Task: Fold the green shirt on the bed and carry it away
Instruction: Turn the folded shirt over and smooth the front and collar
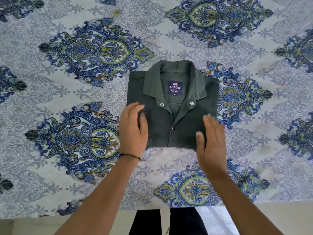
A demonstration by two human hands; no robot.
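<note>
Hands (pixel 133 131) flanking folded green shirt (pixel 171 126)

You have one view only, the head camera, so no second view shares any ground with it. It looks almost straight down from above the near edge of the bed (pixel 50 116), facing forward toward 12 o'clock. The wide lens bends the patterned sheet outward at the frame edges. It sits close: your forearms enter from 5 and 7 o'clock and fill the lower third. The folded green shirt (pixel 171 116) lies just above frame centre, collar toward 12 o'clock. Your left hand (pixel 133 131) and right hand (pixel 212 141) flank it. Your dark trousers (pixel 169 221) show at 6 o'clock.
</note>
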